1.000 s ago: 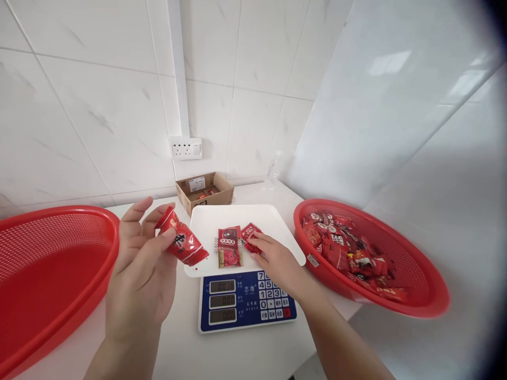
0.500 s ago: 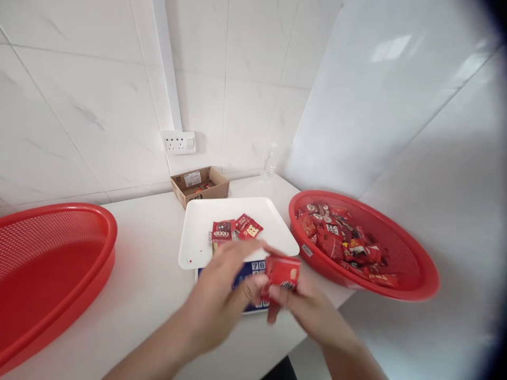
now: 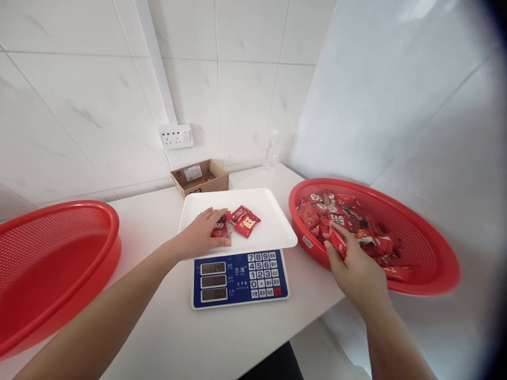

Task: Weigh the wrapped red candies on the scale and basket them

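Left hand (image 3: 200, 235) on white scale tray (image 3: 273, 232), fingers loosely curled over a red packet (image 3: 220, 228), long axis pointing away toward the wall, right hand (image 3: 354, 264) in red basket (image 3: 435, 269), fingers pinching another packet (image 3: 336, 241), angled up-left.

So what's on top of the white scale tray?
On the white tray: red packets, with the left hand resting on one. What lies beneath the palm is hidden.

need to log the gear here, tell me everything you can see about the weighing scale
The weighing scale is a low electronic counter model. Its sloped blue front panel carries three small stacked displays at the left and a white number keypad with one red key at the right. A white, rounded rectangular plastic tray sits on top, overhanging the body. Red snack packets lie on the tray, and the left hand rests on some of them. It stands on the white counter.
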{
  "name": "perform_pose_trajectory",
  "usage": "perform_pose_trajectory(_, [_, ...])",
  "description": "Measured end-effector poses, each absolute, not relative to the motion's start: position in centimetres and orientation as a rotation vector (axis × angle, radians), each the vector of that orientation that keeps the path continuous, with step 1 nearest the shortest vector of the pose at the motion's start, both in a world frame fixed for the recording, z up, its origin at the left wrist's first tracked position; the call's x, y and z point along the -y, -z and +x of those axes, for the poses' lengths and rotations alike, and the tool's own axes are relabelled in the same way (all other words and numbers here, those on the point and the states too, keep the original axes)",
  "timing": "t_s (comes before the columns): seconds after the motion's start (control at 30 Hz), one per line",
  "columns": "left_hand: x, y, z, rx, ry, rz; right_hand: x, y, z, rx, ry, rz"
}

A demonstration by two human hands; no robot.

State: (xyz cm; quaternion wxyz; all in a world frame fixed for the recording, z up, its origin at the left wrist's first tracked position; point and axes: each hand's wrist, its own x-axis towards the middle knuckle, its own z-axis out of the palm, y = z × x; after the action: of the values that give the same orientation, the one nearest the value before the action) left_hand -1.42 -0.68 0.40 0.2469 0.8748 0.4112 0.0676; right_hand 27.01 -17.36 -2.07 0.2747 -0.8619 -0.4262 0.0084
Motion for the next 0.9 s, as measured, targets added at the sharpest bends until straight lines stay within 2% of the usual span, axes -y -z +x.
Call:
perform_pose_trajectory(0.23, [1.8, -0.5, -0.9, -1.221, -0.208, 2.516, 17.5, 2.8, 27.5, 1.213, 0.011, -2.302])
perform_pose_trajectory(0.53, [-0.1, -1.5, 3.5, -1.337, -0.570, 2.508, 17.6, 3.7, 28.2, 1.302, 0.066, -2.269])
perform_pose_trajectory(0.9, [1.5, 0.3, 8.3, -1.314, -0.246, 2.759, 17.7, 4.7, 28.7, 1.370, 0.138, -2.252])
